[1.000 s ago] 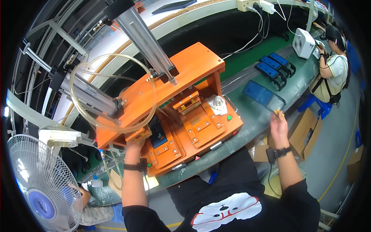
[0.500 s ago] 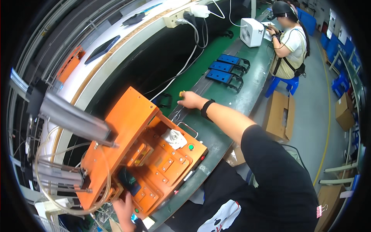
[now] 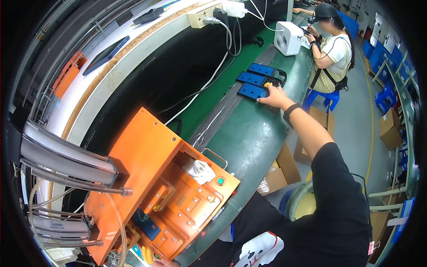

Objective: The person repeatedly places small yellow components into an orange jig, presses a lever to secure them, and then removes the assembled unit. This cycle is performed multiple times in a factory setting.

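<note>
Over on the bench, my right hand [image 3: 276, 97] grips the end of the nearest blue panel [image 3: 251, 91], thumb on its near side and a yellow-covered fingertip over the top. It hides this panel's black frame. Two more blue panels with black frames, a middle one [image 3: 251, 78] and a far one [image 3: 261, 69], lie beside it. At the lower edge my left hand [image 3: 163, 262] shows only in part, its yellow-covered fingers stretched out by the front corner of the orange press fixture [image 3: 147, 147]. Inside the fixture sits another blue panel [image 3: 150, 229], partly in shadow.
Metal air cylinders [image 3: 66, 153] and clear hoses stick out of the fixture's left side. A white cloth [image 3: 199, 171] lies near its green button [image 3: 220, 181]. Farther along the bench stands a white fan [image 3: 288, 38], with a seated co-worker [image 3: 331, 53] beside it. Cardboard boxes [image 3: 280, 171] stand below.
My right hand has moved away and to the right, from beside the fixture onto the nearest blue panel. My left hand has slid down toward the lower edge. The view has shifted a little.
</note>
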Demonstrator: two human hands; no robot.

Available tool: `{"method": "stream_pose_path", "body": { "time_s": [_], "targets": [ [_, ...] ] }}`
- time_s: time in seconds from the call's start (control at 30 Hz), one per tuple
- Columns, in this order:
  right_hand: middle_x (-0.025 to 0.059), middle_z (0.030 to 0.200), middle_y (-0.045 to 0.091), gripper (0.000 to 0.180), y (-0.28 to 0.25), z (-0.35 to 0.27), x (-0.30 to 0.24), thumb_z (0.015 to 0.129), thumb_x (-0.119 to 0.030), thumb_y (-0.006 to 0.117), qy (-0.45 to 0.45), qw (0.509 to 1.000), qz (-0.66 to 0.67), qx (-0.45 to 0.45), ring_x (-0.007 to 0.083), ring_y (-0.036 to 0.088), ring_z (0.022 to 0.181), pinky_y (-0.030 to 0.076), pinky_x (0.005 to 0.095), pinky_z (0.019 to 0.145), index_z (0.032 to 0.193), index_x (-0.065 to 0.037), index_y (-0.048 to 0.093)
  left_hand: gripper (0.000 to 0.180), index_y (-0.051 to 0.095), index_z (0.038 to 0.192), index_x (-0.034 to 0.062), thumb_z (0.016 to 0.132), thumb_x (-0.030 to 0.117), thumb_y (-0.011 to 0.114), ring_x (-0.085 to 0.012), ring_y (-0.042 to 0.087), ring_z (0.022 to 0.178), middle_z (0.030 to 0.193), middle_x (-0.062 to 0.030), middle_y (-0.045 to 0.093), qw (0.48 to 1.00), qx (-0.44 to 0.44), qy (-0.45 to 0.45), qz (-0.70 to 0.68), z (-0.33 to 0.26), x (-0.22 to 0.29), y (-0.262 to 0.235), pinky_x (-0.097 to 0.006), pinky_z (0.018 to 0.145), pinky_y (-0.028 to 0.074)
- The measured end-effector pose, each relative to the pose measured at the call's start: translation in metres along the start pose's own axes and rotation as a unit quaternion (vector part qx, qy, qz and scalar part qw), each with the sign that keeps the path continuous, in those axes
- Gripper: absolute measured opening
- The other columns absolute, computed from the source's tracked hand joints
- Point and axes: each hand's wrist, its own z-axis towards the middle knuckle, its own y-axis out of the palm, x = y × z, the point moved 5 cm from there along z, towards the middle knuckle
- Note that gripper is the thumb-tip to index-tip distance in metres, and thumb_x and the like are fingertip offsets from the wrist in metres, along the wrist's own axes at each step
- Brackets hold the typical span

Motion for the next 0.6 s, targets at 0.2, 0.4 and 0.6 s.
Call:
{"method": "stream_pose_path", "body": {
  "time_s": [0.2,0.4,0.6],
  "targets": [
    [0.0270,0.119,0.068,0.060,0.024,-0.012,-0.013,0.094,-0.048,0.072,-0.029,0.998,0.038,0.027,0.0434,0.065,0.113,0.051,0.0499,0.098,0.130,-0.001,0.061,0.042,0.062,0.126,-0.0095,0.103,0.021,0.045,-0.0468,0.053,0.135,0.137,-0.0288,0.063,0.999,0.029,0.031,-0.013,0.002,0.000,-0.001,-0.055,0.118,0.035],
    [0.0273,0.120,0.069,0.064,0.019,-0.028,-0.033,0.094,-0.052,0.070,-0.051,0.996,0.077,-0.021,0.0426,0.064,0.119,0.051,0.0474,0.102,0.135,-0.003,0.062,0.040,0.067,0.119,-0.0090,0.105,0.019,0.043,-0.0469,0.060,0.124,0.126,-0.0285,0.068,0.996,0.047,0.061,0.039,0.003,0.004,-0.003,-0.056,0.114,0.040],
    [0.0249,0.126,0.070,0.065,0.017,-0.004,-0.005,0.096,-0.053,0.068,-0.050,0.990,0.108,-0.070,0.0414,0.065,0.121,0.050,0.0452,0.105,0.135,-0.001,0.064,0.042,0.070,0.115,-0.0073,0.108,0.024,0.042,-0.0438,0.063,0.116,0.120,-0.0263,0.070,0.996,0.069,0.056,0.032,-0.004,-0.006,0.001,-0.054,0.108,0.045]
  ]
}}
